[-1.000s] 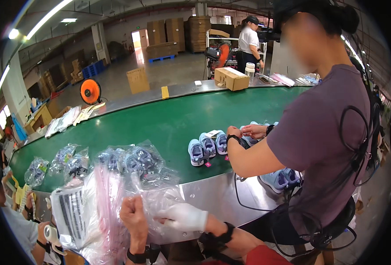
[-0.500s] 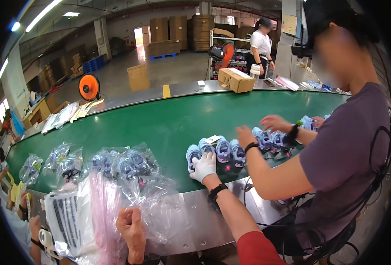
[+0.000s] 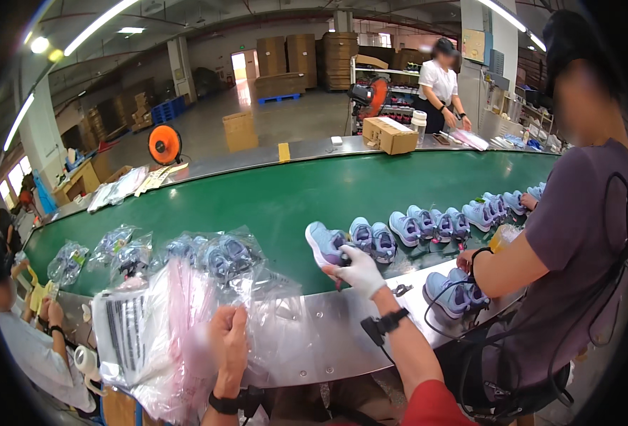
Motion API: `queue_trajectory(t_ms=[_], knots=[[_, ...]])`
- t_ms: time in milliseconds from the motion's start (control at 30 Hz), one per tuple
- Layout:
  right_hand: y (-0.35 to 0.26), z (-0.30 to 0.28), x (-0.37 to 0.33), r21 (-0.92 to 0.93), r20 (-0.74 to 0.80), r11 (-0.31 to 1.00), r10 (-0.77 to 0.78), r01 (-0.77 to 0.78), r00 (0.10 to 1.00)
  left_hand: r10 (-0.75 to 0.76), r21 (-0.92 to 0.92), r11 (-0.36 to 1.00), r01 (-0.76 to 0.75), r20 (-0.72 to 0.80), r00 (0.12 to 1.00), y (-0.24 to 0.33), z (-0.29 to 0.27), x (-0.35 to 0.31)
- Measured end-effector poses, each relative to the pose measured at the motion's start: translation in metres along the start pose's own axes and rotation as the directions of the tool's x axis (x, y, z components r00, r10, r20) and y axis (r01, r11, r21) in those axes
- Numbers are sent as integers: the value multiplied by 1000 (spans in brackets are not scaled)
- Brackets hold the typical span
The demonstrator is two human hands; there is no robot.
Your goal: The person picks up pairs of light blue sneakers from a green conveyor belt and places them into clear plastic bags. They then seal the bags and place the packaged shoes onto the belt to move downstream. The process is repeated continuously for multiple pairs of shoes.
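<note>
The right hand (image 3: pixel 357 270), in a white glove, is closed around the heel end of a small lavender-and-purple child's sneaker (image 3: pixel 326 243) lying on the near edge of the green conveyor belt (image 3: pixel 278 202). The sneaker has a pale purple upper, a darker purple heel and a light sole, with its toe pointing up-left. It sits just left of a row of matching sneakers (image 3: pixel 427 224) along the belt. The bare left hand (image 3: pixel 229 342) is clenched on a stack of clear plastic bags (image 3: pixel 165 334) over the steel ledge (image 3: pixel 328 334).
</note>
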State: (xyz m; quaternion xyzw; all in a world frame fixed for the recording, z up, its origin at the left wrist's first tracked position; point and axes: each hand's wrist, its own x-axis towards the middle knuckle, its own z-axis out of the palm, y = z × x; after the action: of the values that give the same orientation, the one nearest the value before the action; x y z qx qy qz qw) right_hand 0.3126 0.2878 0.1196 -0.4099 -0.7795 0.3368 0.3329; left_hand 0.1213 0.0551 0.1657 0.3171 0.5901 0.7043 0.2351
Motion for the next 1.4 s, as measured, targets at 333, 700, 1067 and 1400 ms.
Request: queue_trajectory(t_ms=[333,700,1067,1400], knots=[[-95,-56,-136,635,-67,688,-404,352,912,27,-67,998,-18,124,992,33,34,15],[-115,56,-141,-406,475,480,-617,778,628,256,354,803,-480,522,814,27,82,25],[-114,36,-106,-302,602,594,-487,746,632,111,336,884,-325,525,844,31,41,-2],[-59,119,-124,354,365,829,-548,432,752,-7,337,757,-560,861,508,25,80,-13]])
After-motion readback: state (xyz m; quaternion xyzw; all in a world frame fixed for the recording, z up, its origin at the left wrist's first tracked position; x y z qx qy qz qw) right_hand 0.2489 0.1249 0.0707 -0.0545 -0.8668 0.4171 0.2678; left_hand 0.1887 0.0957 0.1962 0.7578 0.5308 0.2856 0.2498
